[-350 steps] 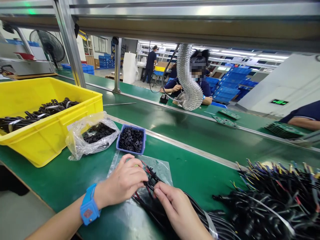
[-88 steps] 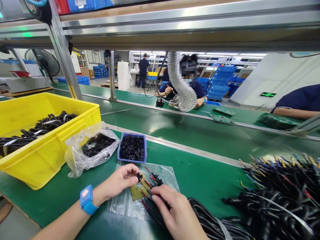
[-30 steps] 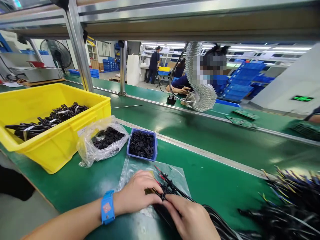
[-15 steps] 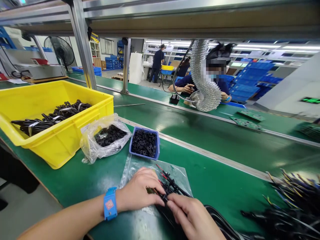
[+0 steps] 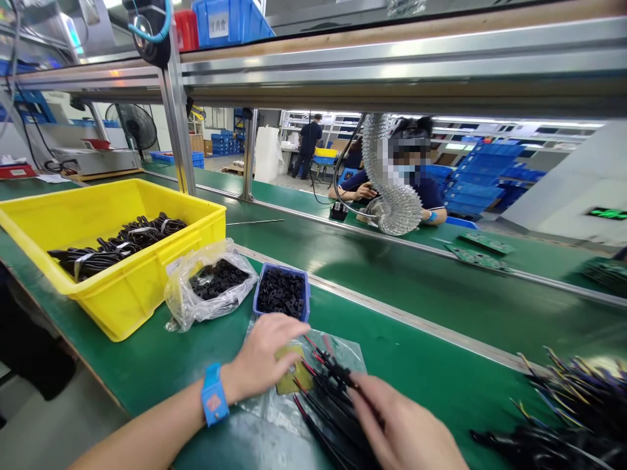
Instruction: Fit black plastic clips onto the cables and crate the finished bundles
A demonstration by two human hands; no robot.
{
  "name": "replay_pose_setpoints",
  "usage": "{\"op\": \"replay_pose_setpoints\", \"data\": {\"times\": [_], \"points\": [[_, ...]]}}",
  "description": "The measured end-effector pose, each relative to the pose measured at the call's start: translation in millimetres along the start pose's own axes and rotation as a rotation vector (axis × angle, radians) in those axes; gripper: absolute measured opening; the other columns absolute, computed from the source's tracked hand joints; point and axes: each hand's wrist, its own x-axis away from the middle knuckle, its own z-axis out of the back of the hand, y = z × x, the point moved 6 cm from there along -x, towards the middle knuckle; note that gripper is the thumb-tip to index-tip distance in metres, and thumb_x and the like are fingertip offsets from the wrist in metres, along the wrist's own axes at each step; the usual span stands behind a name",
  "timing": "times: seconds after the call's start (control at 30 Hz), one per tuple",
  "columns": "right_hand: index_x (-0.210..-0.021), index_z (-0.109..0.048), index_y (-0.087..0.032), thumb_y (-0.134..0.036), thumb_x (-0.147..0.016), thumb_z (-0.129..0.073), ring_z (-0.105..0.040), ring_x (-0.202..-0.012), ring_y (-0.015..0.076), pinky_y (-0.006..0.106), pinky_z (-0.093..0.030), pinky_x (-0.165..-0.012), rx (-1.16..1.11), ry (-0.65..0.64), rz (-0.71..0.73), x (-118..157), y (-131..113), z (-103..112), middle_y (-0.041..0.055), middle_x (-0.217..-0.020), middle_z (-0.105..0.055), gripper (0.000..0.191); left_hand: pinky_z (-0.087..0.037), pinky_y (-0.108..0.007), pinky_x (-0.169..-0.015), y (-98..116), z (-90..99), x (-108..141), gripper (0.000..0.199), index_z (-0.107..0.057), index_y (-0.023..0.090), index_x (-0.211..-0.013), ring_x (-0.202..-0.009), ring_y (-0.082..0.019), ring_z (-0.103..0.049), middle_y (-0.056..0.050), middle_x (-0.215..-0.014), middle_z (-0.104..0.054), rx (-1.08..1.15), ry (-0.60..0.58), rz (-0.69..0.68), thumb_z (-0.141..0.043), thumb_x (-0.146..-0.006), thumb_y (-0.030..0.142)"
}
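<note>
My left hand (image 5: 264,356), with a blue wristband (image 5: 214,395) behind it, is held over the bench just in front of the small blue bin (image 5: 306,307). Its fingers and thumb are apart with nothing between them. Under its fingertips lies a yellowish flat piece (image 5: 296,378) on a clear plastic bag (image 5: 350,352). My right hand (image 5: 399,421) pinches a black cable near a small black clip (image 5: 339,373). Beside it, several black cables (image 5: 326,418) with red and black wire ends lie together. Small black plastic parts (image 5: 281,292) fill the blue bin.
A yellow crate (image 5: 122,320) with bundled black cables stands at left. Next to it sits an open plastic bag (image 5: 183,303) of black parts. More cables (image 5: 563,418) lie at right. Across the bench, a person (image 5: 360,190) works behind a silver duct (image 5: 396,209).
My left hand has let go of the cable and moved up and left toward the blue bin, its fingers spreading. My right hand has shifted slightly right with its cable. The view has tilted up.
</note>
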Motion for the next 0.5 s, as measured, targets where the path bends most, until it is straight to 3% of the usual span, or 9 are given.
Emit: {"op": "replay_pose_setpoints", "data": {"times": [0.1,0.17,0.27,0.33,0.4,0.5], "points": [[-0.074,-0.061,-0.024,-0.029,-0.087,-0.043,-0.066,-0.054,0.0226,0.025,-0.035,-0.040,0.244,0.002,-0.112,-6,17,6,0.0017,-0.066,-0.069,0.022,-0.041,-0.037,-0.093,-22,14.1,-13,0.027,-0.055,0.019,-0.112,-0.104,-0.019,-0.051,-0.008,-0.110,-0.060,-0.103,0.072,0.121,-0.047,-0.086,0.017],[-0.063,-0.056,-0.023,-0.026,-0.085,-0.049,-0.064,-0.049,0.0223,0.024,-0.028,-0.037,0.324,-0.014,-0.114,-9,18,4,0.0004,-0.055,-0.065,0.023,-0.040,-0.039,-0.094,-32,12.5,-26,0.026,-0.056,0.019,-0.110,-0.107,-0.021,-0.049,-0.008,-0.114,-0.058,-0.226,-0.007,0.098,-0.045,-0.087,0.014],[-0.070,-0.053,-0.022,-0.020,-0.083,-0.049,-0.062,-0.050,0.0189,0.023,-0.025,-0.037,0.348,0.096,-0.017,-7,2,2,-0.0009,-0.059,-0.063,0.014,-0.037,-0.044,-0.094,-42,1.1,-42,0.023,-0.060,0.019,-0.104,-0.112,-0.025,-0.045,-0.008,-0.120,-0.055,-0.416,-0.206,0.039,-0.051,-0.084,0.014],[-0.073,-0.051,-0.022,-0.013,-0.082,-0.044,-0.061,-0.051,0.0165,0.023,-0.028,-0.039,0.343,0.170,0.086,2,-13,0,-0.0011,-0.061,-0.061,0.015,-0.038,-0.042,-0.090,-47,-3.9,-50,0.014,-0.065,0.019,-0.092,-0.105,-0.025,-0.050,-0.007,-0.110,-0.059,-0.455,-0.287,0.031,-0.055,-0.082,0.015],[-0.072,-0.048,-0.023,-0.006,-0.079,-0.040,-0.058,-0.053,0.0150,0.023,-0.032,-0.043,0.329,0.195,0.198,12,-30,-5,-0.0010,-0.063,-0.058,0.020,-0.040,-0.039,-0.085,-49,-4.7,-53,0.010,-0.066,0.018,-0.082,-0.095,-0.022,-0.053,-0.005,-0.098,-0.062,-0.452,-0.295,0.040,-0.056,-0.081,0.016],[-0.070,-0.045,-0.023,0.000,-0.073,-0.039,-0.056,-0.054,0.0146,0.024,-0.035,-0.047,0.305,0.165,0.302,25,-48,-15,-0.0011,-0.063,-0.056,0.024,-0.039,-0.037,-0.084,-48,-3.6,-53,0.008,-0.065,0.018,-0.080,-0.094,-0.021,-0.052,-0.004,-0.094,-0.062,-0.445,-0.277,0.058,-0.057,-0.081,0.017]]}}
